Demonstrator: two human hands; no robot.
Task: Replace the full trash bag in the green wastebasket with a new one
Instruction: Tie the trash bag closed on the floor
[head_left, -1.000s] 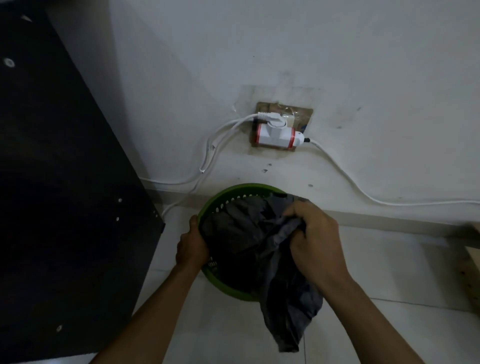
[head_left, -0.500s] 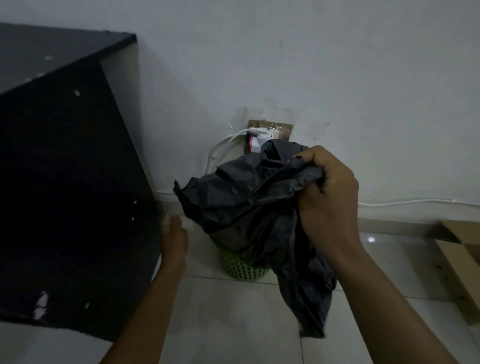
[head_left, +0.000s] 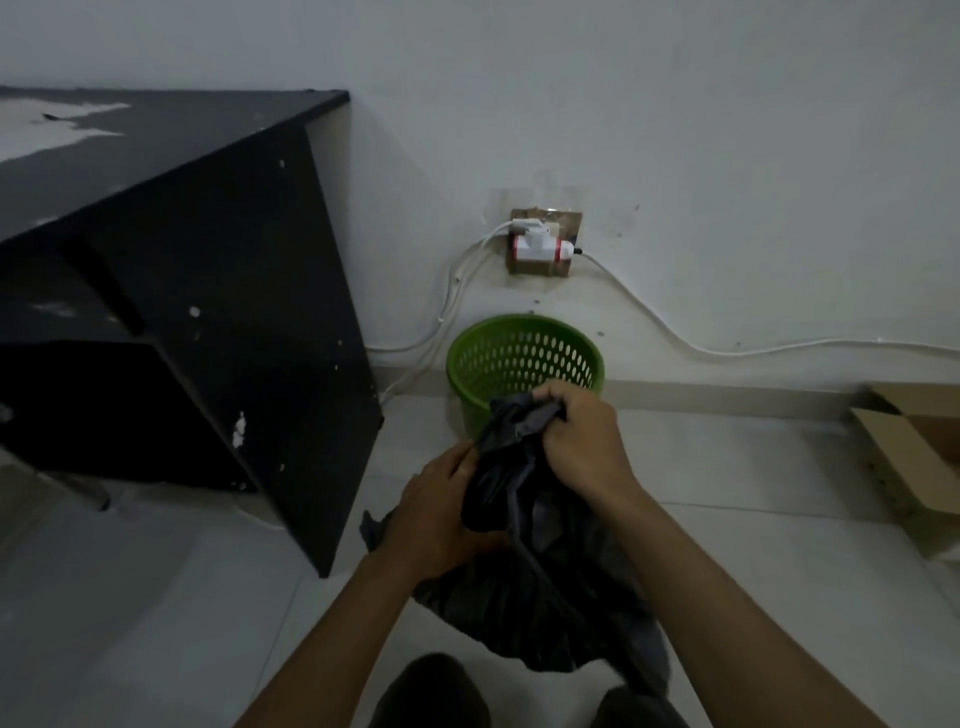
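A black trash bag (head_left: 524, 566) is held in front of the green wastebasket (head_left: 524, 358), clear of it and nearer the camera. The bag's gathered neck is gripped by the right hand (head_left: 584, 441), whose fingers (head_left: 558, 408) are clenched around the bunched plastic just in front of the wastebasket's near rim. The left hand (head_left: 441, 512) is pressed against the bag's side a little lower, to the left of the wastebasket's front, with its fingers (head_left: 462, 457) curled onto the plastic at the neck. The bulk of the bag hangs below both hands, dark and creased, down toward the floor (head_left: 208, 597).

The wastebasket stands upright on the floor against the wall (head_left: 675, 130), its perforated inner wall bare and green, with no liner seen inside. Above the wastebasket, a wall socket (head_left: 543, 244) is fitted with a white and red adapter (head_left: 540, 249), and white cables (head_left: 727, 351) are run from it: some down the wall to the left of the wastebasket, one along the wall to the right. A black desk (head_left: 208, 270) with chipped paint is placed to the left of the wastebasket, near it but not touching. An open cardboard box (head_left: 914, 457) lies on the floor well to the right of the wastebasket. Two dark shapes, likely the person's knees (head_left: 431, 691), are seen at the bottom edge, below the bag.
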